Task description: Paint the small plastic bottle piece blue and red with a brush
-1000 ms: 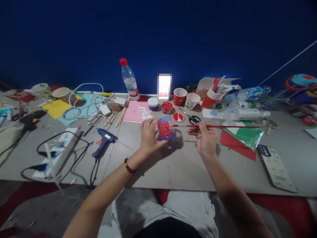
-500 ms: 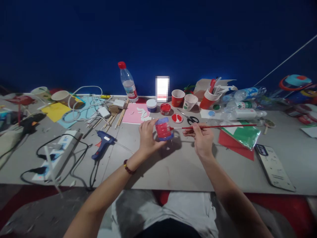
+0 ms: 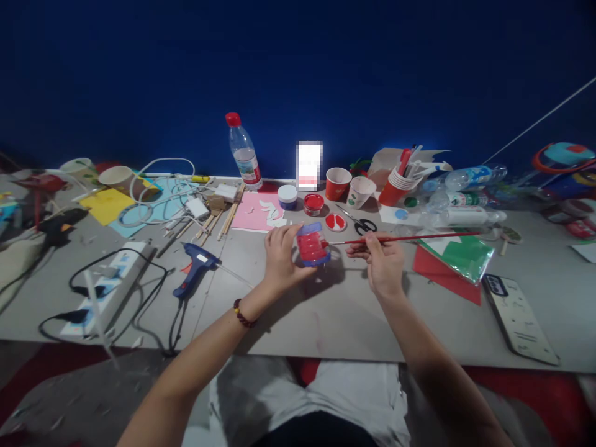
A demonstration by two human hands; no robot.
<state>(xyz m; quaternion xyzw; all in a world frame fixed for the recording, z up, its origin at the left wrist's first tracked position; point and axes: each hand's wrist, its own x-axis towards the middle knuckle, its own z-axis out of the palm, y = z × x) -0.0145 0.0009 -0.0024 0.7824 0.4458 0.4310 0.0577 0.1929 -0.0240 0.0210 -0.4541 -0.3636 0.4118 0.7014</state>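
Observation:
My left hand [image 3: 282, 257] grips a small see-through cylinder [image 3: 312, 246] between thumb and fingers. Its middle is coated in wet-looking red and its two rims are blue. In my right hand [image 3: 384, 264] is a thin red paintbrush [image 3: 419, 236], held near its front like a pen. The brush tip rests against the red side of the cylinder, and the handle points off to the right. Just behind stand an open jar of red paint [image 3: 313, 203] and its red-smeared lid [image 3: 335, 222]. Black-handled scissors [image 3: 365, 226] lie beyond my right hand.
A blue glue gun [image 3: 198, 268] and a power strip [image 3: 109, 292] with cables lie left. At the back are a red-capped bottle [image 3: 246, 161], a white-lidded jar [image 3: 287, 197] and paper cups [image 3: 338, 184]. Plastic bottles [image 3: 470, 216] and a phone [image 3: 521, 320] are on the right.
The whole view has shifted slightly. Both hands keep their grips, and the brush tip stays at the cylinder's red side with hardly any movement.

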